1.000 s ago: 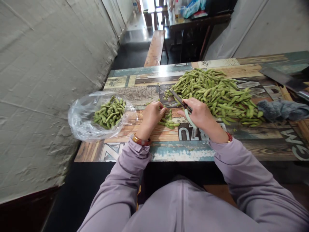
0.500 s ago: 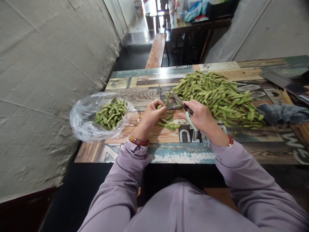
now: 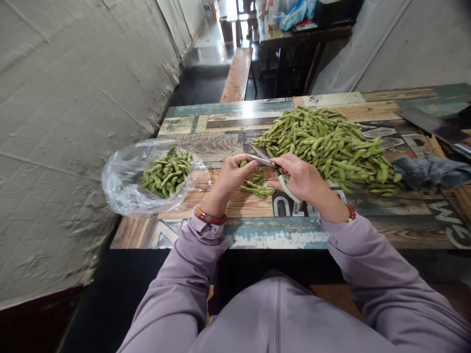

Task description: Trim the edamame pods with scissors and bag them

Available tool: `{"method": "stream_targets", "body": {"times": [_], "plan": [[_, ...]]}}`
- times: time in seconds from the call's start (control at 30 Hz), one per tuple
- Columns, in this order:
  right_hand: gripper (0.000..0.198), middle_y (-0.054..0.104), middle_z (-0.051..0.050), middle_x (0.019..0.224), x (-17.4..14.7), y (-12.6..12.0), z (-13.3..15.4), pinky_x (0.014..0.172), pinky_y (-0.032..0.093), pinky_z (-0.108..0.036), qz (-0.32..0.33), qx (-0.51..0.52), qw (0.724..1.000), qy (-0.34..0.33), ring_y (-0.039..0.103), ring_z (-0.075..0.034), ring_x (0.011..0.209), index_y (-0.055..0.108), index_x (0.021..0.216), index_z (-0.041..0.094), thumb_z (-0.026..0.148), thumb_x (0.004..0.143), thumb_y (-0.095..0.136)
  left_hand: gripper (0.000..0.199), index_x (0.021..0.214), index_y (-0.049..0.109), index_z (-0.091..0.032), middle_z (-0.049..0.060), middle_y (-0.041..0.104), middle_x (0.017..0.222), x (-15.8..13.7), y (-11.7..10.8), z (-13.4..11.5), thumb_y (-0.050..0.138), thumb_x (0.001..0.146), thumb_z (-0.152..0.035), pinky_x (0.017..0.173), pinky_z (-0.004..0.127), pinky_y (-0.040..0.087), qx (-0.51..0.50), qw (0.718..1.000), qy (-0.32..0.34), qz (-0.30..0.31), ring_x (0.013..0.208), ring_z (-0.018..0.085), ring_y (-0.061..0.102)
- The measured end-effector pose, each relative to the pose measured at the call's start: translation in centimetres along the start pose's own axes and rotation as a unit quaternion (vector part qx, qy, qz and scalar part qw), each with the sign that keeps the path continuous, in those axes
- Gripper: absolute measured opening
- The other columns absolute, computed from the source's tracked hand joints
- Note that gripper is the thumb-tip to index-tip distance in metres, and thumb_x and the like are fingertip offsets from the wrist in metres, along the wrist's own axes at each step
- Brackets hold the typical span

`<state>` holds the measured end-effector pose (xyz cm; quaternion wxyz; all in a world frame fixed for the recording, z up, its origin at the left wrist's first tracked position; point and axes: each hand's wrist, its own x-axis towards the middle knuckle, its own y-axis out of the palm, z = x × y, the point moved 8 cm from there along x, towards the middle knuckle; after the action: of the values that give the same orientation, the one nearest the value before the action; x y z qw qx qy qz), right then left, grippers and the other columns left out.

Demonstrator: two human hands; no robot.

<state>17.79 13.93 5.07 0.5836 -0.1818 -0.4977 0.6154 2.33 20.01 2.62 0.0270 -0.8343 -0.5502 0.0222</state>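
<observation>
My left hand point(image 3: 235, 175) pinches a green soybean pod point(image 3: 243, 163), mostly covered by the fingers. Scissors point(image 3: 284, 188) with pale green handles are gripped in my right hand point(image 3: 297, 177). Their blades stand apart and reach left to the fingertips of my left hand, at the pod. Below and between the hands, a few loose pods point(image 3: 257, 189) and small trimmings lie on the table. A large heap of soybean pods point(image 3: 324, 142) spreads behind and to the right of my right hand. Left of my left hand, a clear plastic bag point(image 3: 119, 179) holds more pods point(image 3: 167, 172).
On the wood-patterned table point(image 3: 279, 233), a grey cloth point(image 3: 430, 171) and a cleaver point(image 3: 430, 122) lie at the right. A wall point(image 3: 73, 122) runs along the left. Beyond are a wooden bench point(image 3: 238, 73) and another table point(image 3: 305, 37) loaded with items.
The scissors have swung left and their blades have opened, now meeting the fingertips of my left hand. A pod piece that stuck up by those fingertips no longer shows.
</observation>
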Motion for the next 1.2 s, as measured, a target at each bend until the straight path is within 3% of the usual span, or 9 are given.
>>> {"method": "stream_targets", "body": {"times": [0.33, 0.67, 0.9, 1.07, 1.2], "plan": [[0.052, 0.065, -0.01, 0.107, 0.0, 0.1, 0.3, 0.078, 0.052, -0.035, 0.009, 0.021, 0.999, -0.026, 0.064, -0.026, 0.092, 0.062, 0.122, 0.02, 0.04, 0.078, 0.079, 0.03, 0.088, 0.077, -0.013, -0.002, 0.056, 0.064, -0.2, 0.7, -0.3, 0.074, 0.076, -0.04, 0.05, 0.019, 0.036, 0.03, 0.999, 0.001, 0.028, 0.055, 0.007, 0.043], [0.032, 0.061, -0.006, 0.092, 0.1, 0.3, 0.3, 0.067, 0.045, -0.031, 0.016, 0.028, 0.998, -0.047, 0.056, -0.019, 0.072, 0.064, 0.109, 0.018, 0.035, 0.084, 0.073, 0.033, 0.089, 0.074, -0.014, -0.001, 0.055, 0.065, -0.6, 0.5, -0.1, 0.074, 0.076, -0.044, 0.047, 0.019, 0.04, 0.025, 0.999, -0.031, 0.021, 0.053, 0.007, 0.046], [0.028, 0.062, -0.006, 0.089, 0.1, 0.5, -0.1, 0.068, 0.044, -0.031, 0.032, 0.007, 0.999, -0.025, 0.057, -0.019, 0.072, 0.067, 0.107, 0.019, 0.036, 0.085, 0.071, 0.03, 0.085, 0.074, -0.014, 0.0, 0.059, 0.067, -0.2, 0.2, 0.1, 0.075, 0.075, -0.042, 0.05, 0.019, 0.04, 0.033, 0.999, -0.011, 0.013, 0.058, 0.009, 0.05], [0.032, 0.067, -0.009, 0.099, 0.1, 0.4, -0.6, 0.075, 0.05, -0.034, 0.007, -0.008, 1.0, -0.008, 0.065, -0.025, 0.087, 0.067, 0.112, 0.019, 0.036, 0.085, 0.071, 0.029, 0.084, 0.07, -0.015, -0.002, 0.058, 0.066, 0.1, 0.0, 0.6, 0.079, 0.07, -0.039, 0.05, 0.018, 0.039, -0.046, 0.998, -0.034, -0.01, 0.055, 0.007, 0.049], [0.035, 0.069, -0.012, 0.105, 0.1, -0.2, -1.1, 0.078, 0.053, -0.037, -0.041, -0.006, 0.999, 0.018, 0.067, -0.029, 0.095, 0.067, 0.115, 0.02, 0.038, 0.086, 0.07, 0.03, 0.083, 0.058, -0.019, -0.007, 0.051, 0.062, 0.0, -0.8, 0.8, 0.08, 0.068, -0.034, 0.04, 0.016, 0.027, -0.149, 0.985, -0.063, -0.065, 0.044, 0.003, 0.04]]}}
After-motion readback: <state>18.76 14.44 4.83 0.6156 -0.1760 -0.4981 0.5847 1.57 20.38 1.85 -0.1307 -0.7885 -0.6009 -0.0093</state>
